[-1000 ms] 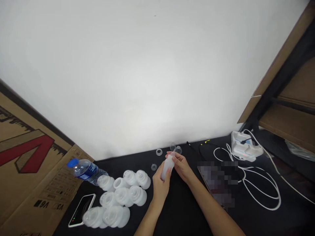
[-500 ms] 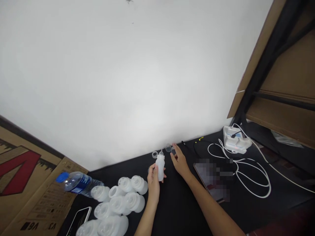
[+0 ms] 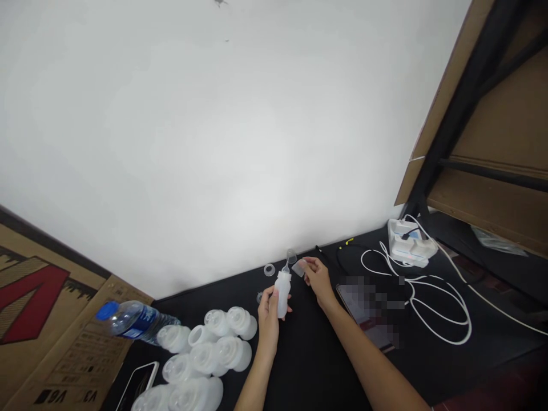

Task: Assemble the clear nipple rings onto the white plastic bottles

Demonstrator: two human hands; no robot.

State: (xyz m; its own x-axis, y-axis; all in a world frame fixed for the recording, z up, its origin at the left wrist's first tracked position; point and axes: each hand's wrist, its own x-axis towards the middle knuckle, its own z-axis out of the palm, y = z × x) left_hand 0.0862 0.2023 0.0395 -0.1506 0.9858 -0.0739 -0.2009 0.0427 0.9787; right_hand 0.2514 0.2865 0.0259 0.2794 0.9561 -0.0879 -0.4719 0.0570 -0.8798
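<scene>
My left hand is closed around a small white plastic bottle with a thin nozzle tip, held upright over the black table. My right hand is just right of the bottle and pinches a small clear cap between thumb and fingers. Behind the bottle lie a clear ring and another clear cap near the wall.
A cluster of several white bottles lies at the left. A water bottle with a blue cap rests against a cardboard box. A phone lies front left. A white charger with looped cables sits right, under a shelf.
My right hand has picked up a clear cap from near the wall and drawn it back toward the bottle. The left hand keeps the bottle upright in nearly the same place.
</scene>
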